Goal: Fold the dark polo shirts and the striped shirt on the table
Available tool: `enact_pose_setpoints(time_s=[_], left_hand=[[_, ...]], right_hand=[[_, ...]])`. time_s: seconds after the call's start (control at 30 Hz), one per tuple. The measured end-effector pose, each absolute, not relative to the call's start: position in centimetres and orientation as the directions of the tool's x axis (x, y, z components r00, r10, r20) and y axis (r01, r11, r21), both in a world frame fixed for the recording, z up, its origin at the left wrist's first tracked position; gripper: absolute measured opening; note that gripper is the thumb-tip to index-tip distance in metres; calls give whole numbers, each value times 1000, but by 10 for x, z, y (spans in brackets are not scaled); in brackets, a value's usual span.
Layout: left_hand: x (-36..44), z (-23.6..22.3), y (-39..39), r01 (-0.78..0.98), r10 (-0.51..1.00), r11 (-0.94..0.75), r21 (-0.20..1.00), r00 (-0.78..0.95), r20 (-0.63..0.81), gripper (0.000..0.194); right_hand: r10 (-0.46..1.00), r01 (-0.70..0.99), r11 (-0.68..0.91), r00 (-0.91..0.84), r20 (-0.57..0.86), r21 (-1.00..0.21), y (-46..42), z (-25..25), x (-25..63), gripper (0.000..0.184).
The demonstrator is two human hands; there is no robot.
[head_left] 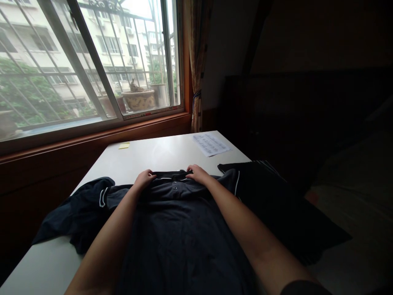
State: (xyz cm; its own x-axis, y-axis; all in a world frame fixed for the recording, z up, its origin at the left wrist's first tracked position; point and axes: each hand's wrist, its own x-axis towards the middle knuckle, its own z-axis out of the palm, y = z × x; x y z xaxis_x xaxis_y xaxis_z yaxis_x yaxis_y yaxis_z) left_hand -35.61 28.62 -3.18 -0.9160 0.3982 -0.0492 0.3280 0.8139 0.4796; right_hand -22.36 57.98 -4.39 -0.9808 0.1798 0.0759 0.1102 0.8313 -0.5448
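A dark navy polo shirt (181, 229) lies spread on the white table, its collar at the far end and its lower part toward me. White trim lines the collar and sleeve edges, and a short button placket shows at the neck. My left hand (145, 179) pinches the left side of the collar. On the collar's right side, my right hand (197, 173) has its fingers closed on the fabric. Both forearms reach over the shirt.
Bunched dark clothing (86, 209) lies at the left, and a flat black garment (276, 200) hangs past the right table edge. The white table (150, 153) holds a printed sheet (211, 144) and yellow sticky notes (124, 145). A barred window (144, 116) and curtain (198, 69) stand behind.
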Motion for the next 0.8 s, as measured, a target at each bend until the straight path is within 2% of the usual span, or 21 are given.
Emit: enact_pose_setpoints(time_s=[0.23, 0.37, 0.6, 0.8], left_hand=[[-354, -31, 275, 318, 382, 761, 565, -924, 6, 25], [-355, -30, 276, 324, 355, 752, 574, -933, 62, 23], [-357, -26, 297, 400, 333, 792, 462, -916, 223, 16], [-350, -25, 309, 462, 377, 818, 343, -880, 288, 22]], right_hand=[[219, 116, 810, -969, 114, -575, 585, -43, -224, 13], [281, 149, 825, -945, 166, -546, 582, -38, -231, 9], [392, 269, 863, -890, 233, -427, 565, -29, -254, 10], [426, 328, 872, -874, 234, -364, 551, -31, -264, 15]])
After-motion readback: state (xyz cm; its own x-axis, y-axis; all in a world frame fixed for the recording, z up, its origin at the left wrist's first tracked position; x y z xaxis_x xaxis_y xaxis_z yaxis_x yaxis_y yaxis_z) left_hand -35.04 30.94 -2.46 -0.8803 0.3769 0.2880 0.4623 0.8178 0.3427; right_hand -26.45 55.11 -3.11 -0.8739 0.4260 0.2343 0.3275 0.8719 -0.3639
